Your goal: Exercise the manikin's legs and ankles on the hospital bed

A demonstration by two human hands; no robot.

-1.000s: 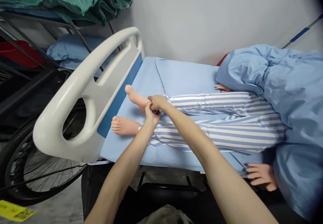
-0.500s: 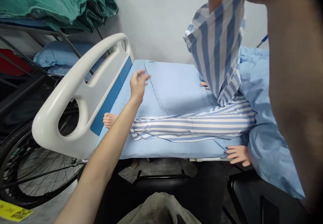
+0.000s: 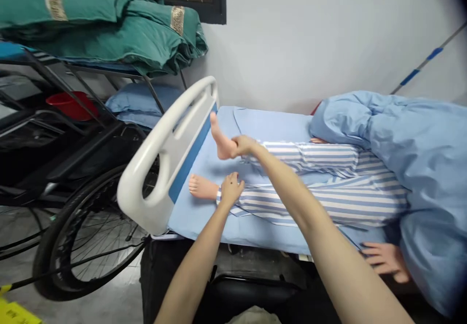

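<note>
A care manikin in blue-and-white striped trousers (image 3: pixel 328 156) lies on the bed, its feet towards the footboard. My right hand (image 3: pixel 246 146) is wrapped around the ankle of the far leg, just behind the heel. That bare foot (image 3: pixel 221 141) points upward, and the leg lies out straight. Beside the cuff of the near leg, my left hand (image 3: pixel 231 189) rests with its fingers apart, over the striped cloth. The near foot (image 3: pixel 202 187) lies on the sheet. A blue quilt (image 3: pixel 412 153) hides the manikin's upper body, while one of its hands (image 3: pixel 388 261) sticks out.
A white footboard (image 3: pixel 140 183) closes the bed's left end. Past it stand a wheelchair wheel (image 3: pixel 54 265), a rack with green bedding (image 3: pixel 138 37) and a red basin (image 3: pixel 75 105). The wall runs behind the bed. A black chair (image 3: pixel 255 290) is below me.
The manikin's far leg, raised and bent before, now lies out straight on the bed. My right hand has come down to its ankle. My left hand has moved to the near cuff.
</note>
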